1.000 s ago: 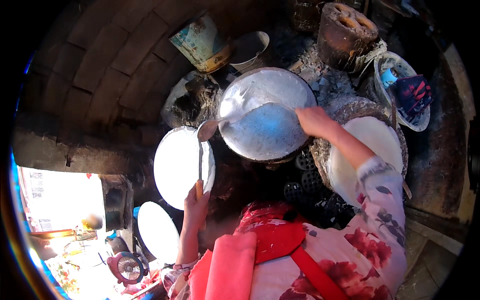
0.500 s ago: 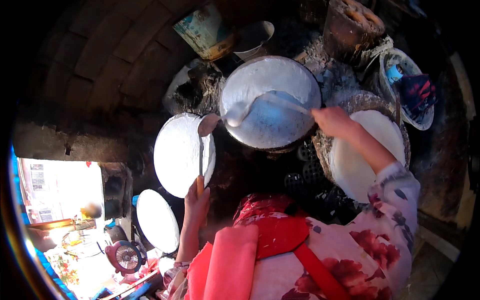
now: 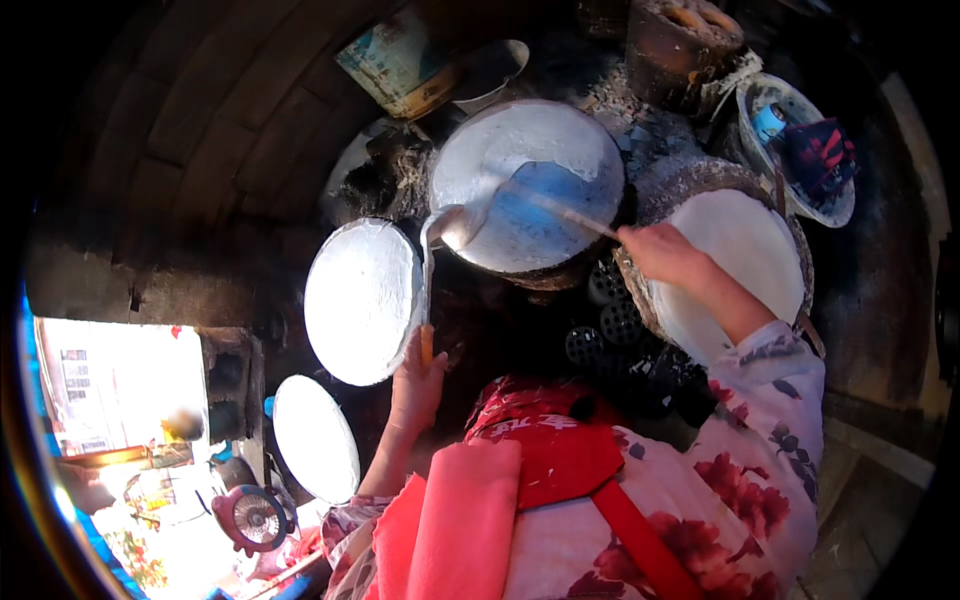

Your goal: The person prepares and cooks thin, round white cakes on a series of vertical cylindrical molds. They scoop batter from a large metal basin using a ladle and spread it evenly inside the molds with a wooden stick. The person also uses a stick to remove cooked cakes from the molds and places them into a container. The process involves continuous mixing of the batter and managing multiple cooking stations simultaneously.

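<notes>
My left hand is closed around the wooden grip of a metal ladle, whose bowl is tipped at the left rim of a round griddle. White batter covers the far and left parts of that griddle, while a bluish-grey patch near the right stays bare. In my closed right hand is a long thin pale stick, reaching left across the griddle. Its far end is smeared by motion over the batter, so its shape is unclear.
A white-coated round pan is left of the griddle, with another white disc nearer me. At right, a crusted rim surrounds a white round surface. Behind stand a paint-stained bucket and a basin. Perforated black briquettes lie below.
The ladle has moved right from the white pan's edge to the griddle's left rim and turned. The stick has swept over the griddle, and white batter reaches farther along its right side. The view shifted slightly.
</notes>
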`<action>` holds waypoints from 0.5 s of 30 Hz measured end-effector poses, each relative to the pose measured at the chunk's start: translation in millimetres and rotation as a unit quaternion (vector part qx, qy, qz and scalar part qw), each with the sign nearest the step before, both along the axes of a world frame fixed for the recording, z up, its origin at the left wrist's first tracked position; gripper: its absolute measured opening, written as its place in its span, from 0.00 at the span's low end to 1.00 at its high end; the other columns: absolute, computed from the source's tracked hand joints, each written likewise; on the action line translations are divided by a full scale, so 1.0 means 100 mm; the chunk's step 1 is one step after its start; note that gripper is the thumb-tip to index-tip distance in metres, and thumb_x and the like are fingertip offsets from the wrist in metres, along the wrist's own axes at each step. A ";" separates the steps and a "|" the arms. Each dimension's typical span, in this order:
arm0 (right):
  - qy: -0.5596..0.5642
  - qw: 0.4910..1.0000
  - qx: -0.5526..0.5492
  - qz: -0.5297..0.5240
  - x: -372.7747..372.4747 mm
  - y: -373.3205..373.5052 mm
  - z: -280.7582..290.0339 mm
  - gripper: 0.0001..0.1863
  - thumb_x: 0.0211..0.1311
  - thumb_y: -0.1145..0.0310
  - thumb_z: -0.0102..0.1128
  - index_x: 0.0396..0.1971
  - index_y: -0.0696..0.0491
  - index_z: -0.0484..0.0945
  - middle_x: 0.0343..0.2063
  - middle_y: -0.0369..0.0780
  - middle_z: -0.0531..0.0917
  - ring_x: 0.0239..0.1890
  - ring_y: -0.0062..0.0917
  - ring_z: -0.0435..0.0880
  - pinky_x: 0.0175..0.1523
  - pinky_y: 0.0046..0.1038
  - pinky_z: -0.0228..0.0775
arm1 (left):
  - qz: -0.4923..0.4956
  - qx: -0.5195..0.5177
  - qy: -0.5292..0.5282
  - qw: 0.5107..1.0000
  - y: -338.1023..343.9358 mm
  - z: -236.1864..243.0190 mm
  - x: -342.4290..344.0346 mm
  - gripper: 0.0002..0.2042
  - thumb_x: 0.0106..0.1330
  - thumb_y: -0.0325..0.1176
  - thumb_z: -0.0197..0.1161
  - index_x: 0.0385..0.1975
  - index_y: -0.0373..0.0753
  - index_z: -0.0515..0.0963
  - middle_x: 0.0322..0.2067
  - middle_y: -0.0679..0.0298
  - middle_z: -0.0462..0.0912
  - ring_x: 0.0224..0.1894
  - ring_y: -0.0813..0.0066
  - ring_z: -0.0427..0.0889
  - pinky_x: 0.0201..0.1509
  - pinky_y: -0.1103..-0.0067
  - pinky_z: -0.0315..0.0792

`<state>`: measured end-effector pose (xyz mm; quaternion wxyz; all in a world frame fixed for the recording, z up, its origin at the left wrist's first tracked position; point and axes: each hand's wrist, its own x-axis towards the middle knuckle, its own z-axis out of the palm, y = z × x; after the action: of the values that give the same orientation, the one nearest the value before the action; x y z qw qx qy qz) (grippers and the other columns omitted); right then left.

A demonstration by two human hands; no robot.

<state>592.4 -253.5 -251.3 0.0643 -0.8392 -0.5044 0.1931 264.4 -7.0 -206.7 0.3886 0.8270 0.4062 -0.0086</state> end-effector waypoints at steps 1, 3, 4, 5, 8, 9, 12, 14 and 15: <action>0.015 1.000 0.007 0.008 -0.15 -0.05 0.00 0.08 0.55 0.73 0.48 0.34 0.57 0.70 0.23 0.49 0.79 0.31 0.45 0.80 0.34 0.44 0.70 | -0.067 0.051 -0.013 0.996 0.01 -0.07 -0.09 0.30 0.62 0.29 0.56 0.62 0.30 0.54 0.53 0.51 0.73 0.50 0.56 0.76 0.53 0.72 0.68; 0.056 0.997 0.051 0.006 -0.42 -0.23 -0.05 0.08 0.59 0.67 0.49 0.35 0.54 0.71 0.24 0.48 0.79 0.29 0.47 0.78 0.34 0.45 0.69 | -0.167 0.147 -0.017 0.975 -0.05 -0.11 -0.24 0.31 0.60 0.29 0.57 0.62 0.31 0.53 0.52 0.52 0.73 0.48 0.53 0.76 0.49 0.68 0.71; 0.058 0.995 0.070 -0.030 -0.54 -0.35 -0.09 0.09 0.60 0.65 0.49 0.35 0.54 0.71 0.23 0.48 0.79 0.29 0.47 0.78 0.33 0.45 0.68 | -0.212 0.193 -0.022 0.958 -0.07 -0.13 -0.30 0.31 0.60 0.28 0.57 0.62 0.32 0.52 0.52 0.52 0.73 0.47 0.51 0.76 0.47 0.67 0.72; 0.059 0.992 0.088 -0.065 -0.67 -0.47 -0.12 0.09 0.61 0.64 0.49 0.35 0.53 0.72 0.22 0.48 0.78 0.28 0.47 0.77 0.33 0.45 0.68 | -0.228 0.190 -0.029 0.954 -0.08 -0.15 -0.34 0.32 0.59 0.28 0.57 0.63 0.33 0.51 0.51 0.53 0.74 0.45 0.51 0.77 0.44 0.65 0.73; 0.098 0.948 0.208 -0.221 -1.13 -0.71 -0.40 0.13 0.64 0.60 0.49 0.33 0.55 0.72 0.19 0.49 0.77 0.25 0.47 0.76 0.29 0.43 0.66 | -0.272 0.140 -0.004 0.952 -0.02 -0.16 -0.27 0.32 0.59 0.27 0.58 0.63 0.35 0.52 0.51 0.54 0.74 0.47 0.50 0.76 0.45 0.65 0.73; 0.152 0.911 0.237 -0.301 -1.33 -0.61 -0.38 0.13 0.65 0.59 0.48 0.31 0.55 0.72 0.18 0.49 0.76 0.24 0.47 0.76 0.27 0.42 0.64 | -0.269 0.115 -0.069 0.954 0.05 -0.19 -0.27 0.31 0.59 0.28 0.58 0.63 0.36 0.53 0.51 0.53 0.74 0.49 0.50 0.75 0.47 0.66 0.73; 0.131 0.887 0.307 -0.319 -1.78 -0.17 -0.79 0.10 0.64 0.63 0.51 0.30 0.55 0.72 0.16 0.49 0.75 0.21 0.47 0.76 0.23 0.43 0.63 | -0.203 0.076 -0.188 0.958 0.17 -0.21 -0.35 0.29 0.62 0.27 0.57 0.63 0.36 0.54 0.52 0.47 0.72 0.54 0.52 0.73 0.53 0.70 0.70; 0.173 0.885 0.337 -0.272 -2.04 0.38 -0.71 0.10 0.64 0.63 0.50 0.31 0.54 0.73 0.18 0.49 0.76 0.23 0.49 0.76 0.25 0.46 0.63 | -0.142 0.098 -0.249 0.953 0.23 -0.22 -0.35 0.28 0.63 0.27 0.55 0.63 0.36 0.54 0.48 0.50 0.75 0.49 0.60 0.77 0.50 0.75 0.70; 0.221 0.885 0.300 -0.278 -2.13 0.64 -0.60 0.12 0.65 0.61 0.48 0.31 0.54 0.72 0.20 0.51 0.77 0.26 0.50 0.76 0.29 0.48 0.64 | -0.060 -0.054 -0.161 0.984 0.25 -0.05 -0.30 0.27 0.65 0.27 0.54 0.63 0.36 0.55 0.39 0.57 0.76 0.37 0.72 0.77 0.42 0.79 0.72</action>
<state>379.8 -189.6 -311.5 0.4739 -0.8211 -0.2571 0.1872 234.1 18.5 -211.7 0.4918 0.8183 0.2868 0.0796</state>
